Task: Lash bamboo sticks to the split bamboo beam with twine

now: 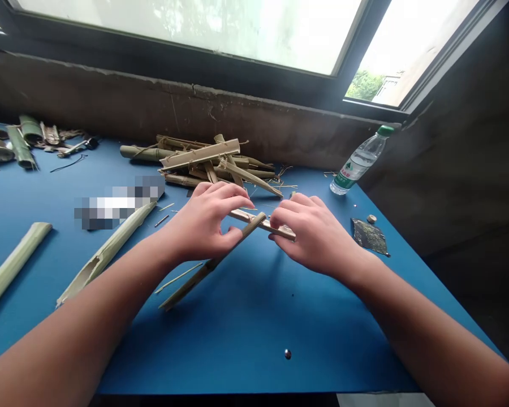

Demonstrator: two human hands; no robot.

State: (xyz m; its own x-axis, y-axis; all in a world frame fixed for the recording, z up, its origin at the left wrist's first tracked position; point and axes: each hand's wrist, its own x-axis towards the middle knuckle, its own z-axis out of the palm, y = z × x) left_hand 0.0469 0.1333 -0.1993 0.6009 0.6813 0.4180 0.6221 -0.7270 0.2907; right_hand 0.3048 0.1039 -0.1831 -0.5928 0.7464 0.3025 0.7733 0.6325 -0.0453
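My right hand (311,234) is closed, its fingers curled round the right end of a split bamboo strip (244,215) with a pale hollow inner face. A narrower bamboo stick (203,273) crosses over that strip and slants down to the left. My left hand (210,217) arches above the crossing, thumb and fingers apart. Its thumb lies against the narrow stick or just beside it; I cannot tell which. The strip's left end is hidden behind the left hand. Thin bamboo slivers (178,277) lie on the blue table (237,350) nearby.
Split bamboo (203,155) is heaped against the wall. Longer bamboo pieces (110,249) lie at left, near a blurred object (119,203). A water bottle (358,164) stands back right, with a dark sheet (370,236) before it. A shiny ball (288,354) sits near the front edge.
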